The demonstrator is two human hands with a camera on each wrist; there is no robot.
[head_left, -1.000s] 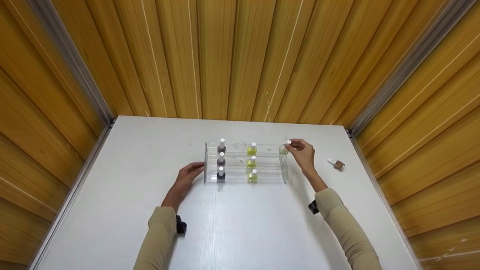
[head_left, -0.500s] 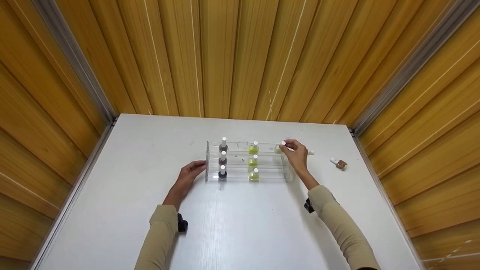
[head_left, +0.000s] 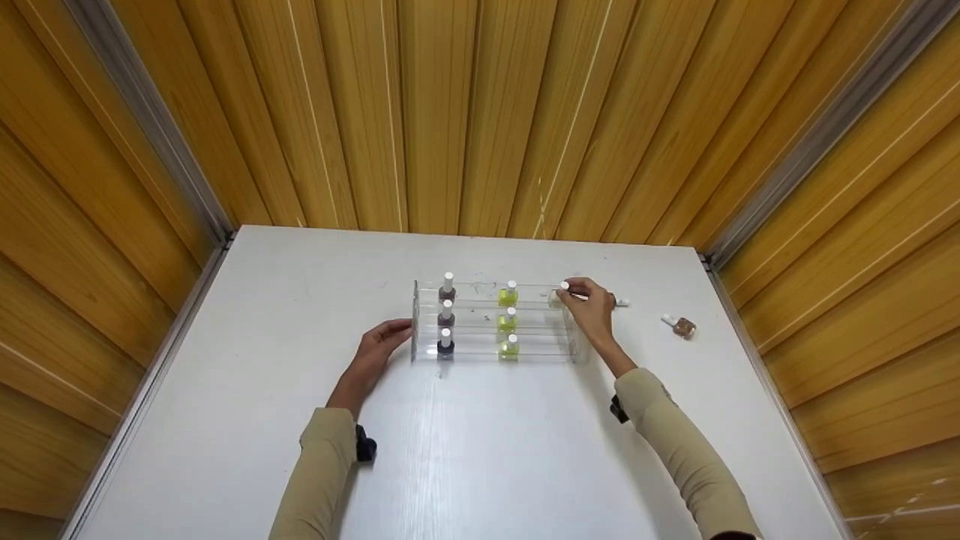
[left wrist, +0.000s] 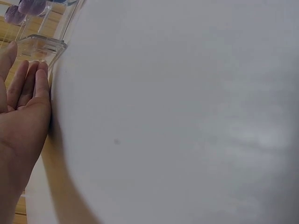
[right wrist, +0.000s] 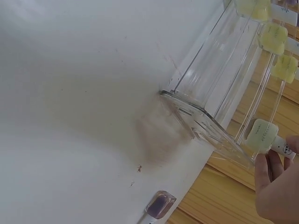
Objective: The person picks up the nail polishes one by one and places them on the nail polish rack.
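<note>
A clear acrylic rack (head_left: 414,322) with three tiers stands on the white table. Pinched by its white cap, a pale cream nail polish bottle (right wrist: 262,136) is at the right end of the top tier, in my right hand (head_left: 594,311). Its base sits right at the tier in the right wrist view. My left hand (head_left: 381,346) keeps its fingers nearly straight, fingertips at the rack's left side panel. A column of yellow nail polish bottles (head_left: 508,298) fills the middle of the tiers. Dark purple and black bottles (head_left: 446,348) line the left part.
A brown nail polish bottle (head_left: 683,327) lies on its side to the right. Another lying bottle shows its white cap (head_left: 622,303) just behind my right hand. Wood-look panels (head_left: 465,112) rise beyond the table's back edge.
My right hand has shifted slightly left with the cream bottle, further onto the top tier. The white cap behind that hand has come into view. The left hand stays at the rack.
</note>
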